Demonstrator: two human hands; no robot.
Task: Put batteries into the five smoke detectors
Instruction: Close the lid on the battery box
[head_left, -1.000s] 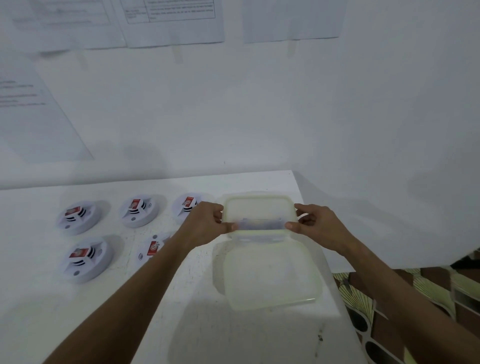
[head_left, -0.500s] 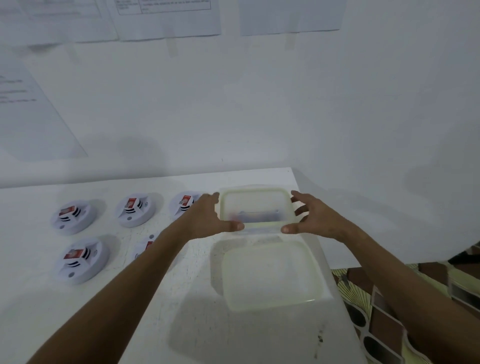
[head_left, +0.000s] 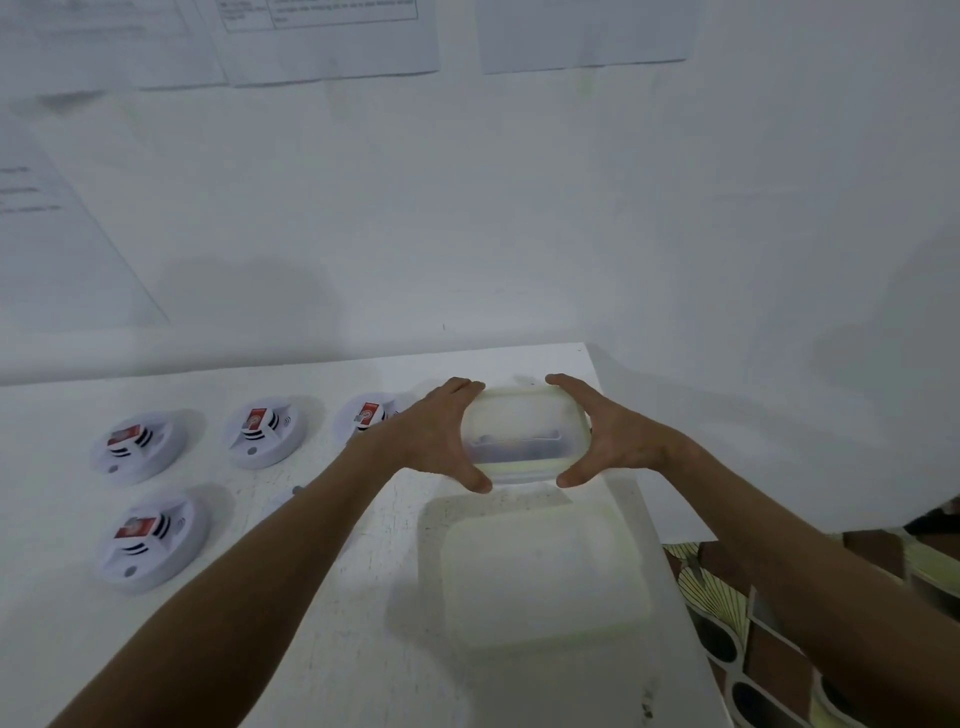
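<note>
Hands, left (head_left: 435, 439) and right (head_left: 615, 435), grip the translucent box (head_left: 524, 434) at the counter's (head_left: 322, 649) twelve o'clock end, its lid (head_left: 543, 574) lying at six o'clock, smoke detectors (head_left: 139, 448) with red labels, writing unreadable, at nine o'clock

Bare table (head_left: 322, 649) between detectors (head_left: 150, 540) and lid (head_left: 540, 577)

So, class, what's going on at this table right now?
A person holds a translucent plastic container between both hands, the left hand and the right hand cupping its sides near the far edge of the white table. Dark items lie inside it, too blurred to identify. Its lid lies on the table nearer the person. Smoke detectors with red-labelled parts sit in rows to the left, one partly hidden by the left arm.
</note>
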